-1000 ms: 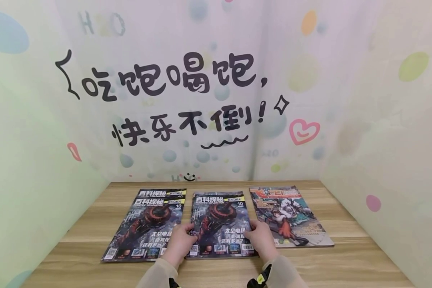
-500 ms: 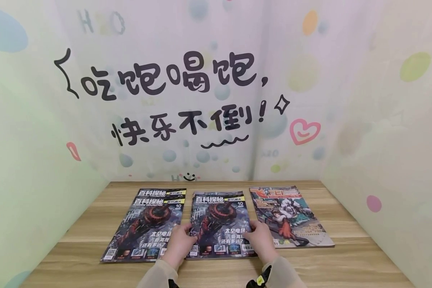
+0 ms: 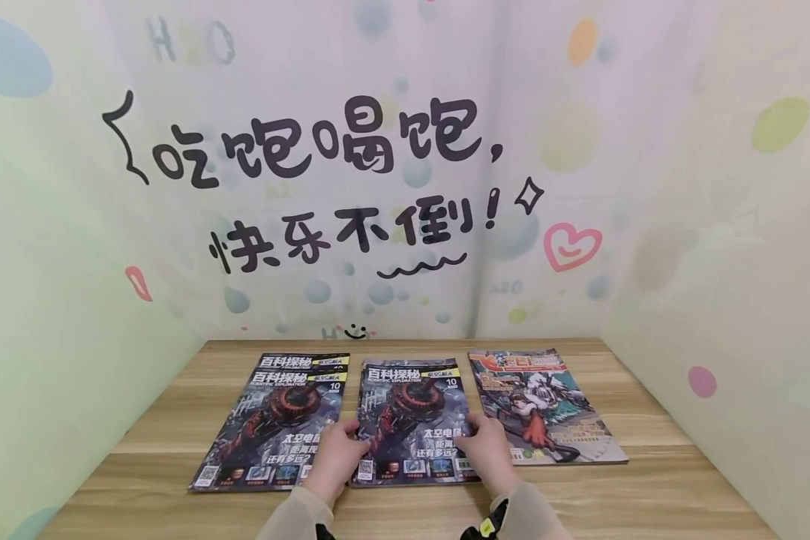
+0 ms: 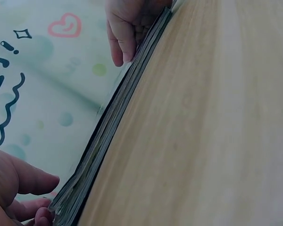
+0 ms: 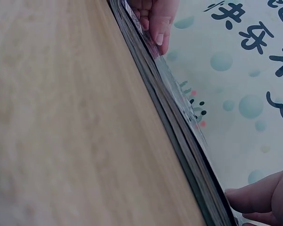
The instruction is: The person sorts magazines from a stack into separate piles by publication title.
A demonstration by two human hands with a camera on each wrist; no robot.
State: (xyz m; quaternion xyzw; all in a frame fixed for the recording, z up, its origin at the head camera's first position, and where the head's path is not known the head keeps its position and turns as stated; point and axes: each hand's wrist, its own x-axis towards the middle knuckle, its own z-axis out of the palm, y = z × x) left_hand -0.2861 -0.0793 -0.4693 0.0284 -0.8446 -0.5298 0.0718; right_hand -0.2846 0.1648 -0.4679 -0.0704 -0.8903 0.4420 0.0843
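Note:
A stack of magazines (image 3: 412,420) lies at the middle of the table, its top cover dark with a red ring-shaped machine. My left hand (image 3: 337,454) grips its left edge near the front corner, thumb by the cover. On the opposite edge my right hand (image 3: 491,454) holds it, thumb over the cover's side. From the left wrist, the stack's front edge (image 4: 115,117) shows several layered magazines close to the wood. In the right wrist view, the right thumb (image 5: 254,195) touches the stack's corner; some fingertips are hidden behind the pages.
Left of the stack, overlapping magazines (image 3: 270,427) with the same cover lie partly behind my left hand. To the right is a comic-style magazine (image 3: 540,409) with a red-and-white figure. A printed curtain wall (image 3: 405,300) closes the wooden table's (image 3: 648,480) back edge.
The top magazine of the middle stack has shifted very slightly to the right. Both hands stay at its sides almost unmoved.

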